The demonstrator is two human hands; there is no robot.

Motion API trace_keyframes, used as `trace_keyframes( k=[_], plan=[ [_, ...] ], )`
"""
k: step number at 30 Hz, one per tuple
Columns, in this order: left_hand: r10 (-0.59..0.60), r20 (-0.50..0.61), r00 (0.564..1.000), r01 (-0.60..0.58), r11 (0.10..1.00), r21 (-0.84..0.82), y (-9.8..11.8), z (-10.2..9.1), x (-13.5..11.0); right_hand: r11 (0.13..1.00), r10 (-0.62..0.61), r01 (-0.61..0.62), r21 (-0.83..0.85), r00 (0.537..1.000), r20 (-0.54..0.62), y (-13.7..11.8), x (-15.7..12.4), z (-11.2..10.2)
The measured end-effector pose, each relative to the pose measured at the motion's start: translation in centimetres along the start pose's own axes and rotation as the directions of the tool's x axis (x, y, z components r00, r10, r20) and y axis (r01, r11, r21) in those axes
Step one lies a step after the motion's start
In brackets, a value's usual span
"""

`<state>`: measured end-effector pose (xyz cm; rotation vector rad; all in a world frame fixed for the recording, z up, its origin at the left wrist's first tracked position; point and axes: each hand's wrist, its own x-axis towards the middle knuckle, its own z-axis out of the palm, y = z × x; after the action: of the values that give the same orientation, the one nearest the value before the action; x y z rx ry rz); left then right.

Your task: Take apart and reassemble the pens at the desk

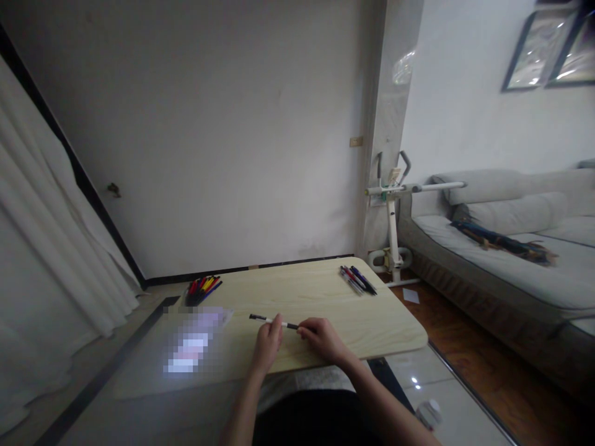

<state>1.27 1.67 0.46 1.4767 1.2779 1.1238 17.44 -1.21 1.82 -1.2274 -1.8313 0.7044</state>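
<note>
Both of my hands hold one thin pen [267, 319] with a white barrel and black ends, level above the light wooden table [325, 297]. My left hand [268, 344] pinches its middle with closed fingers. My right hand [323, 338] is closed on its right end. The pen's left tip sticks out past my left hand.
A bunch of red, yellow and black pens [202, 288] lies at the table's far left. A few dark pens [357, 279] lie at its far right. A blurred patch [193, 342] covers the table's left. A grey sofa [502, 260] and an exercise machine [394, 229] stand right.
</note>
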Motion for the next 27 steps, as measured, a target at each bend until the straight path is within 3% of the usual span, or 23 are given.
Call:
trace_keyframes(
  k=[17, 27],
  plan=[
    [0.005, -0.002, 1.0, -0.005, 1.0, 0.019, -0.04, -0.03, 0.05, 1.0, 0.015, -0.015, -0.014, 1.0, -0.013, 0.48, 0.13, 0.31],
    [-0.025, -0.021, 0.999, 0.023, 0.996, -0.082, 0.55, 0.17, -0.16, 0.997, 0.046, -0.047, 0.064, 0.999, 0.021, 0.09, 0.21, 0.24]
  ],
)
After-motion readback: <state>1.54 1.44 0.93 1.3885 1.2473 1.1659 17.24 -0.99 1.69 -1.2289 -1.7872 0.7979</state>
